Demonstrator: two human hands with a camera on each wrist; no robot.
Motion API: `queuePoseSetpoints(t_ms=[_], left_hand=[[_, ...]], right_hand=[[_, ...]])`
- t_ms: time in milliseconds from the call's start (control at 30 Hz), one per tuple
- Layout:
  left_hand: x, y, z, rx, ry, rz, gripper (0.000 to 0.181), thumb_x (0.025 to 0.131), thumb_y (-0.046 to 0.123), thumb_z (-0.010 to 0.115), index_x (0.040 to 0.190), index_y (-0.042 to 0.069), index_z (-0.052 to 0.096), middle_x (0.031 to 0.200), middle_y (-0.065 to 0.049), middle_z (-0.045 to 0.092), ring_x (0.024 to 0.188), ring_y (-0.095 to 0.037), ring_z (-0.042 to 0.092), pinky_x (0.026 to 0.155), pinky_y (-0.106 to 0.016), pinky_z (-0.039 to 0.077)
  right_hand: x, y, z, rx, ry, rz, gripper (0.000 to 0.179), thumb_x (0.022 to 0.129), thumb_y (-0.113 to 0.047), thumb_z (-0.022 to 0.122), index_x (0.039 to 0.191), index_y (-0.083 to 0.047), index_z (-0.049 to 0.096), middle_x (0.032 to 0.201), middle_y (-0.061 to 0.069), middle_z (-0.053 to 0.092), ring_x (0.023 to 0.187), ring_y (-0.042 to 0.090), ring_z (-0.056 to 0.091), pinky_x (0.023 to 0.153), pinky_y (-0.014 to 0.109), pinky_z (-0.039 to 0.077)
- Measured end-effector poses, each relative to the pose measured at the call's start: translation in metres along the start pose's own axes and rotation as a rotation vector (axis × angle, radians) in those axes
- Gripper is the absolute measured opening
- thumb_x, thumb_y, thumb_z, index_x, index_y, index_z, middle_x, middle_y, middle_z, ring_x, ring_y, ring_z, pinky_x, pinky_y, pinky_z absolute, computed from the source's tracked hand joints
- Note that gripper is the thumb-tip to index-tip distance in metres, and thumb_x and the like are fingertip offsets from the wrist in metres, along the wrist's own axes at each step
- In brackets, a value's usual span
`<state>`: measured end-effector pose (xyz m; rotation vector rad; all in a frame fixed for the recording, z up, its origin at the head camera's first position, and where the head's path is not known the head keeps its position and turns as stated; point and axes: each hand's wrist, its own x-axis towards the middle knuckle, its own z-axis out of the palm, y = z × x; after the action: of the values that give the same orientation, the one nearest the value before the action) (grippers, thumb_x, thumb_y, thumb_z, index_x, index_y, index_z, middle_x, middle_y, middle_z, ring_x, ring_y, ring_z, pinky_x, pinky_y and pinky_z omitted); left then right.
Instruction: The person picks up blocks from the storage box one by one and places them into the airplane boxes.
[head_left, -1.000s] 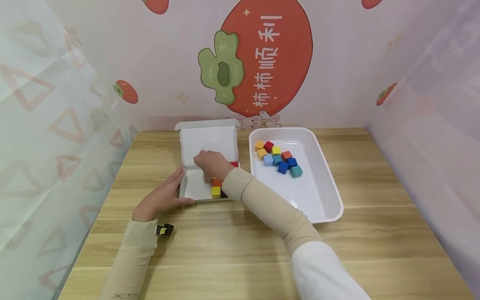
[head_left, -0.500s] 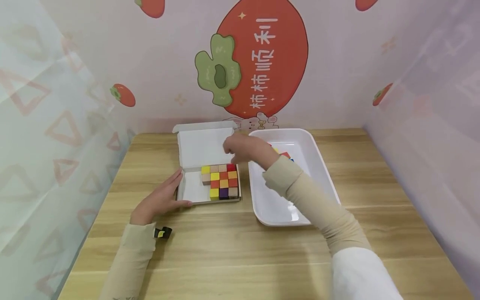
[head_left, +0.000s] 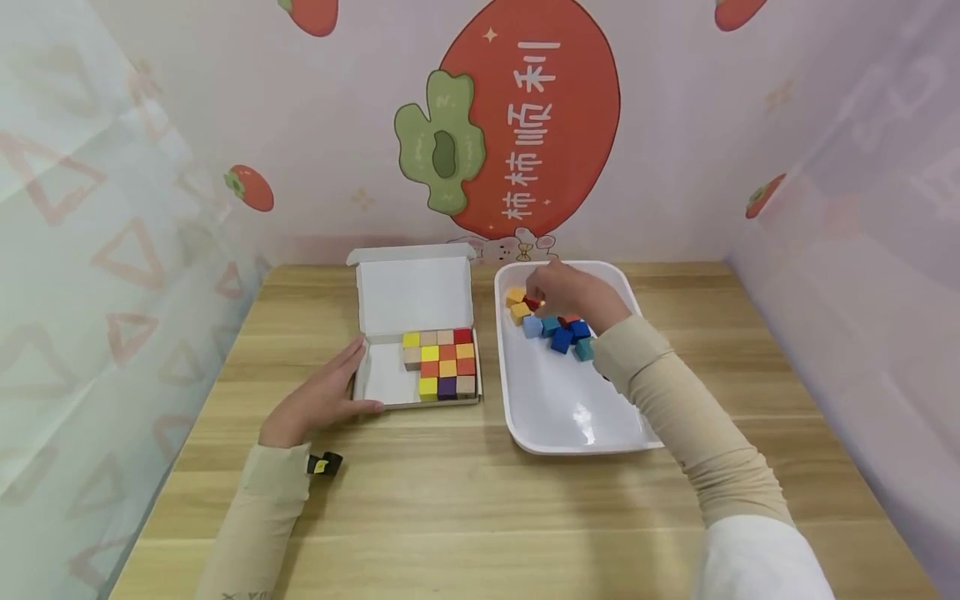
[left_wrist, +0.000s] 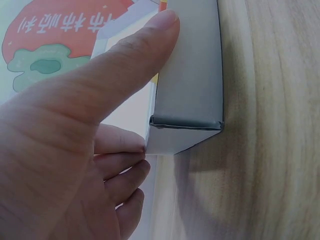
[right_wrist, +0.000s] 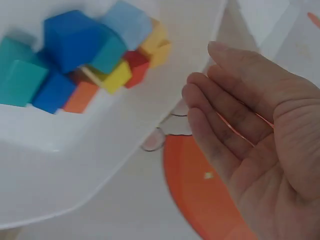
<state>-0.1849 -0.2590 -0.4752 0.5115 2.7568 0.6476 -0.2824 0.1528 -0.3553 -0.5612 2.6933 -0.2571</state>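
Observation:
A white cardboard box (head_left: pixel 386 367) stands with its lid (head_left: pixel 416 293) up, its right part packed with rows of colored cubes (head_left: pixel 447 367). My left hand (head_left: pixel 322 398) rests at the box's front left corner. In the left wrist view, the thumb (left_wrist: pixel 135 57) lies along the front wall and the fingers (left_wrist: pixel 122 165) touch the left side. My right hand (head_left: pixel 573 293) is over the far end of a white tray (head_left: pixel 517 417), above loose cubes (head_left: pixel 561 340). The right wrist view shows its fingers (right_wrist: pixel 220 115) loosely bent, with nothing held.
Box and tray stand side by side on a wooden table (head_left: pixel 465 517), a narrow gap between them. A patterned wall (head_left: pixel 330 125) closes off the back. A black strap (head_left: pixel 324 463) sticks out from the left cuff.
My right hand has moved from the box rightward to the tray, leaving a yellow and a plain wooden cube visible at the left of the packed rows. The left hand has stayed put.

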Motion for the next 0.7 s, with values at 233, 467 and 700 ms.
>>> queuePoseSetpoints(t_ms=[233, 467, 700], left_hand=[[-0.001, 0.000, 0.001, 0.007, 0.009, 0.019, 0.122, 0.087, 0.056, 0.083, 0.166, -0.007, 0.014, 0.177, -0.024, 0.008, 0.161, -0.048, 0.020, 0.129, -0.062, 0.027], [-0.001, 0.002, 0.002, 0.003, 0.015, 0.022, 0.119, 0.089, 0.054, 0.082, 0.166, -0.008, 0.015, 0.177, -0.024, 0.008, 0.161, -0.048, 0.022, 0.128, -0.062, 0.028], [-0.001, 0.000, 0.001, 0.001, 0.011, 0.008, 0.120, 0.088, 0.054, 0.082, 0.167, -0.006, 0.013, 0.178, -0.023, 0.007, 0.161, -0.047, 0.020, 0.129, -0.061, 0.028]], right_hand=[[0.017, 0.023, 0.027, 0.018, 0.016, 0.001, 0.045, 0.092, -0.014, 0.083, 0.136, -0.011, 0.072, 0.125, 0.009, 0.074, 0.110, 0.028, 0.064, 0.112, 0.053, 0.055], [0.030, 0.028, 0.047, -0.029, 0.006, 0.023, 0.037, 0.091, -0.015, 0.084, 0.127, -0.013, 0.075, 0.116, 0.006, 0.071, 0.108, 0.027, 0.062, 0.120, 0.055, 0.047], [0.038, 0.026, 0.054, -0.070, 0.034, -0.017, 0.034, 0.090, -0.014, 0.086, 0.122, -0.012, 0.076, 0.108, 0.007, 0.073, 0.100, 0.026, 0.065, 0.119, 0.054, 0.048]])
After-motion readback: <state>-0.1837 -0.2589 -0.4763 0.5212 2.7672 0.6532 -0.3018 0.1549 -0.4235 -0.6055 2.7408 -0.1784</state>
